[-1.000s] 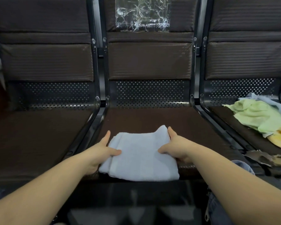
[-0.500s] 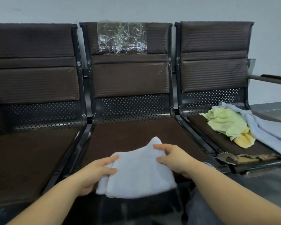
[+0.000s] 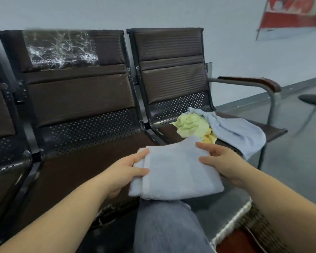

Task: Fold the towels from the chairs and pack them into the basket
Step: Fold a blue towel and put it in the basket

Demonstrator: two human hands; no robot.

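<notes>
A folded pale blue towel [image 3: 175, 170] is held in the air in front of the chairs, above my knee. My left hand [image 3: 128, 170] grips its left edge, thumb on top and fingers under. My right hand [image 3: 221, 161] holds its right edge the same way. On the right chair seat [image 3: 274, 130] lies a heap of unfolded towels: a light green one [image 3: 192, 125], a yellow one [image 3: 211, 138] mostly hidden, and a pale blue one [image 3: 239, 132] hanging over the front edge. The woven basket rim [image 3: 232, 225] shows at the lower right, below my right forearm.
Three dark brown chairs stand in a row against the wall; the middle seat [image 3: 84, 161] is bare and its backrest carries clear plastic wrap [image 3: 60, 50]. A metal armrest [image 3: 254, 83] ends the row at right. My jeans-clad knee [image 3: 168, 225] is below the towel.
Both hands have lifted the folded towel off the middle seat and carried it rightward. The view has swung right, bringing the armrest and basket rim into sight.
</notes>
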